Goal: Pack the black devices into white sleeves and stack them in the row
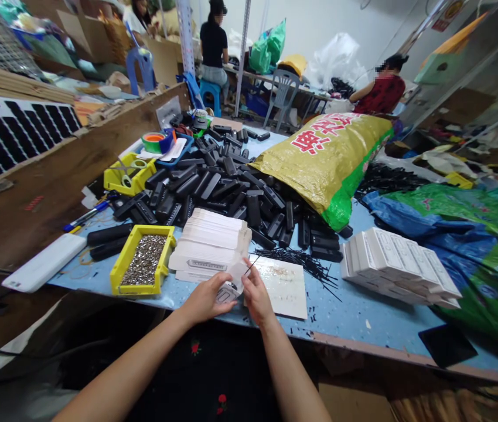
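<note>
My left hand (207, 299) and my right hand (255, 296) meet at the near edge of the blue table (354, 310), both closed on a small white flat piece (230, 289). A thin black tie (252, 265) sticks up from my right fingers. Just behind lies a stack of white pieces (211, 246). A white board (284, 284) lies under my right hand, with a bundle of black ties (302, 261) beyond it.
A yellow tray of small metal parts (143, 261) sits left of the stack. A big heap of black plastic housings (227, 187) and a yellow-green sack (330, 158) fill the middle. A row of white boxes (401, 264) lies right. Two people sit at the back.
</note>
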